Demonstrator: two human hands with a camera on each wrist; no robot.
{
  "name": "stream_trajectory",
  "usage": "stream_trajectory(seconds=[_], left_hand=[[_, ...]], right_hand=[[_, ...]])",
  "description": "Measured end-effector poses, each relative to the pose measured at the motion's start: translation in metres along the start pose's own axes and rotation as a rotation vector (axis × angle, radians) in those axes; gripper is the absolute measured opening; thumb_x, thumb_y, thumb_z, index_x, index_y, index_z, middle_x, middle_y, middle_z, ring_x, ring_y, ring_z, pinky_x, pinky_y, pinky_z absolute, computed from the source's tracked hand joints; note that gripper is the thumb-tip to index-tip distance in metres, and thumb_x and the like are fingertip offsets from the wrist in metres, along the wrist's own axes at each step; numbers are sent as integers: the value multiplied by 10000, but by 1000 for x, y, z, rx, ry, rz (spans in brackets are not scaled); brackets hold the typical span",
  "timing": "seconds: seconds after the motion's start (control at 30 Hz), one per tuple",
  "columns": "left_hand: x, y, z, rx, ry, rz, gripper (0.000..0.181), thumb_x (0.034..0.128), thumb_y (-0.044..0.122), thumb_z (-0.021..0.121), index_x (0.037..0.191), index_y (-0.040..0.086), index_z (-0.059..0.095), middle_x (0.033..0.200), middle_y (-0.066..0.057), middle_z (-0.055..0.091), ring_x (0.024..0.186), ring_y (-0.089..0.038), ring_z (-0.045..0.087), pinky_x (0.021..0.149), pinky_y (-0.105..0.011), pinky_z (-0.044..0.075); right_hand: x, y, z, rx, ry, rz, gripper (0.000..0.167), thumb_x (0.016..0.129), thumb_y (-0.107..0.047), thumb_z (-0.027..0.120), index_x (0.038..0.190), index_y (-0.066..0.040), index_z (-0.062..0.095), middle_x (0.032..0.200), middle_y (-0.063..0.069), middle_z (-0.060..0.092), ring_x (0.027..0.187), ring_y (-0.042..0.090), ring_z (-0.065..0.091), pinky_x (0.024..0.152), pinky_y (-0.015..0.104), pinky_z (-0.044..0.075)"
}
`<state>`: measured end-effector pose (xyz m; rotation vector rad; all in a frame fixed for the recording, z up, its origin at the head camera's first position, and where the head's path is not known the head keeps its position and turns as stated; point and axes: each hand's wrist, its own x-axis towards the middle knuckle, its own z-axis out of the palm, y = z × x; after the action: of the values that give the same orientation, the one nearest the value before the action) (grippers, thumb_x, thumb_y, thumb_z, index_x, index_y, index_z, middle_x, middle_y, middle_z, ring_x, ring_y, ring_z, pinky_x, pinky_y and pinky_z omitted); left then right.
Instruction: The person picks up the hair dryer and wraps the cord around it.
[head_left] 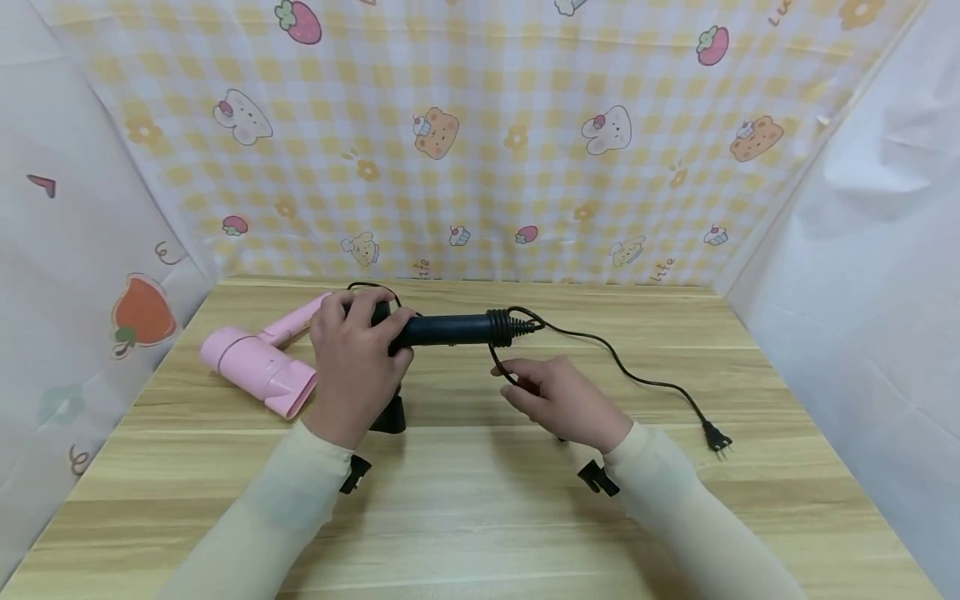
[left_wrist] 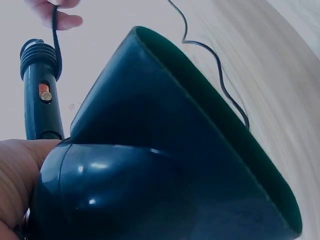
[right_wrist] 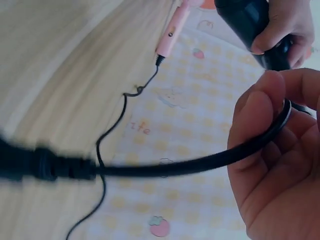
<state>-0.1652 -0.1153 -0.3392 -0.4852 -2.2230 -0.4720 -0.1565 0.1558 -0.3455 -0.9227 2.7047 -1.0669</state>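
My left hand (head_left: 356, 358) grips a dark hair dryer (head_left: 450, 330) by its body, above the table. Its handle points right, with several turns of black cord (head_left: 499, 327) wound round the handle end. The left wrist view shows its wide flared nozzle (left_wrist: 175, 125) and an orange-backed slide switch (left_wrist: 45, 93) on the handle. Between thumb and fingers, my right hand (head_left: 566, 400) pinches the loose end of that cord, just below the windings. Close to the right wrist camera, the cord's thick plug end (right_wrist: 35, 162) hangs blurred.
A pink hair dryer (head_left: 258, 367) lies at the left of the wooden table (head_left: 465, 517). Its black cord (right_wrist: 122, 107) trails along the tabletop. At the right lies a two-pin plug (head_left: 717, 437) on a thin cord. A checked curtain (head_left: 480, 200) hangs behind.
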Motion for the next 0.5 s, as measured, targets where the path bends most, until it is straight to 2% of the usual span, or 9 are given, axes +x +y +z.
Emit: stream_trajectory(seconds=[0.17,0.33,0.5], left_hand=[[0,-2,0,3,8,16,321,694,43,840,1006,84,784,1178,-136,589,1059,-422,425,859,-619,339],[-2,-2,2,19,10,26,314,705,53,843,1011,84,781,1181,-128,590,1053,-427,431,861,-624,335],[-5,-1,3,39,2,39,314,706,59,849,1010,81,776,1180,-135,587,1056,-431,438,848,-616,335]], right_hand=[[-5,-8,-2,-73,50,-110,210,953,-67,555,1089,-140,697,573,-136,390,441,-19,319,480,218,357],[-7,-16,-4,-157,147,-213,203,910,5,503,948,-126,655,674,-104,429,543,16,369,525,223,374],[-8,-20,-12,-204,250,-262,172,911,14,558,947,-106,676,767,-81,533,600,47,422,551,236,404]])
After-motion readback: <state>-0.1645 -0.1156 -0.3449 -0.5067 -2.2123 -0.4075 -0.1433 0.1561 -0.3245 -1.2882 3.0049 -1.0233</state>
